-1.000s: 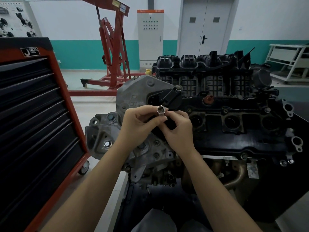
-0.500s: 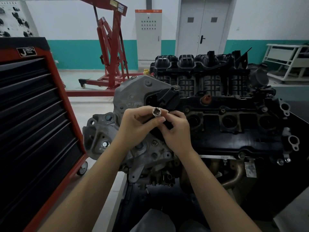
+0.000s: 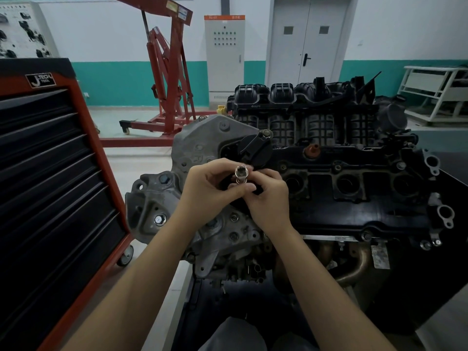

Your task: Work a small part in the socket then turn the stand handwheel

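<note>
**Mia:** What is on the far left?

**Ben:** A big red tool cart (image 3: pixel 50 188) with black drawers. Its label (image 3: pixel 40 79) says "JETECH". At about 11 o'clock from the hands stands a red crane (image 3: pixel 167 79). Behind it is a grey cabinet (image 3: pixel 224 54) with an orange strip on top, but those words are too small to read.

**Mia:** And the hands?

**Ben:** The left hand (image 3: pixel 210 191) has its fingers curled around a shiny metal socket (image 3: pixel 241 174). The right hand (image 3: pixel 269 198) pinches the same socket from the 3 o'clock side. So the socket sits right between both hands, in front of the engine (image 3: pixel 354 188).

**Mia:** Which way does the socket point?

**Ben:** Its long side stands nearly straight up. The open end with the bumpy hole faces 12 o'clock, tipped a little toward us. The bottom end hides in the fingers.
</note>
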Demonstrator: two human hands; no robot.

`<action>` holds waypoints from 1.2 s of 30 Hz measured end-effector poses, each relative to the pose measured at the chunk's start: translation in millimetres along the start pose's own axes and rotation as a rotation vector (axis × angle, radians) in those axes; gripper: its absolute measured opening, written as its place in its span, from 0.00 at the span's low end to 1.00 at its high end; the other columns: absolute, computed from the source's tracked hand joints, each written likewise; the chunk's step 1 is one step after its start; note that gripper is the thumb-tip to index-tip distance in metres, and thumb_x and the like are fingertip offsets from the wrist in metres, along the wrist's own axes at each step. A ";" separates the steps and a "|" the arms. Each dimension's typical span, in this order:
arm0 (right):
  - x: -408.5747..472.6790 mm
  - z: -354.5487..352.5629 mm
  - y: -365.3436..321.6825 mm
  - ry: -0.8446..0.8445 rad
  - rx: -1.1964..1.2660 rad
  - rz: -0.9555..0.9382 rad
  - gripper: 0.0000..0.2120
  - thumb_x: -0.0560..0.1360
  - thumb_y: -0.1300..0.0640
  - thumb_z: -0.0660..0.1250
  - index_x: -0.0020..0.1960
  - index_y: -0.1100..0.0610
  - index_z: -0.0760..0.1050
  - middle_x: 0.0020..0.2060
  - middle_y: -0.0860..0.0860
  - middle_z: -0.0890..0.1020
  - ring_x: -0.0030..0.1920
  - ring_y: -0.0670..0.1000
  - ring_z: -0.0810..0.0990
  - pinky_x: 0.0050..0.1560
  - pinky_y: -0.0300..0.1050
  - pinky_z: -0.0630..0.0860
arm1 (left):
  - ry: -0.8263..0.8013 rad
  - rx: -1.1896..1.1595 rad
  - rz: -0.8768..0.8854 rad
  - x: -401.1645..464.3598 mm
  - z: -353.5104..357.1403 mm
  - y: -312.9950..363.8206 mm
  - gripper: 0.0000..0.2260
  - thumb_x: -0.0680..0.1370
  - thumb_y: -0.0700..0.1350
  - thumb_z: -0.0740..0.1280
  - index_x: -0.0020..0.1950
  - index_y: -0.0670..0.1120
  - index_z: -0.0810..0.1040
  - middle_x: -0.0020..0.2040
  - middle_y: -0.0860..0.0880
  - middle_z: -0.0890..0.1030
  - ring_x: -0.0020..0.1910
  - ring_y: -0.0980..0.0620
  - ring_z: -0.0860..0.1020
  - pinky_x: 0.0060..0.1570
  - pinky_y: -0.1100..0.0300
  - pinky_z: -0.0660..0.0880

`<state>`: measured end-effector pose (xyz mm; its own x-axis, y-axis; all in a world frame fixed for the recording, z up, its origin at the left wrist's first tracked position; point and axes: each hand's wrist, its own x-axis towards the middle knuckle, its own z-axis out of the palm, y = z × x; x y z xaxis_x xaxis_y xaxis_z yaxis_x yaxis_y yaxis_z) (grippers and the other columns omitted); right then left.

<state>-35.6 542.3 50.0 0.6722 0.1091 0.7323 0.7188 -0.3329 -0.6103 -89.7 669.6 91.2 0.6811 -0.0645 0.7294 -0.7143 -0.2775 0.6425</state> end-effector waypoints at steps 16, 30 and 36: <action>0.8 0.3 -3.5 0.039 -0.022 -0.090 0.09 0.71 0.56 0.71 0.49 0.59 0.83 0.41 0.51 0.85 0.48 0.48 0.77 0.51 0.51 0.75 | 0.039 -0.002 -0.020 -2.1 -0.6 -3.6 0.09 0.72 0.31 0.72 0.50 0.40 0.82 0.46 0.44 0.85 0.49 0.49 0.83 0.55 0.56 0.78; 0.7 0.3 -6.1 0.054 -0.022 -0.171 0.08 0.70 0.61 0.71 0.48 0.63 0.82 0.41 0.54 0.85 0.48 0.42 0.73 0.51 0.56 0.76 | 0.038 -0.008 -0.035 -1.8 -0.3 -0.9 0.13 0.72 0.31 0.72 0.54 0.41 0.82 0.46 0.49 0.85 0.48 0.55 0.84 0.52 0.63 0.78; -0.5 0.2 -2.4 0.032 0.020 0.009 0.09 0.71 0.60 0.74 0.50 0.61 0.83 0.43 0.52 0.85 0.53 0.57 0.77 0.52 0.56 0.75 | 0.060 -0.002 0.007 -1.3 -0.8 -0.2 0.11 0.70 0.35 0.74 0.51 0.44 0.82 0.46 0.49 0.84 0.48 0.52 0.83 0.52 0.59 0.78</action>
<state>-37.6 543.3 51.0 0.6729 0.0765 0.7358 0.7164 -0.3151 -0.6224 -90.6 670.5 90.3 0.6651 -0.0089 0.7467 -0.7195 -0.2756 0.6375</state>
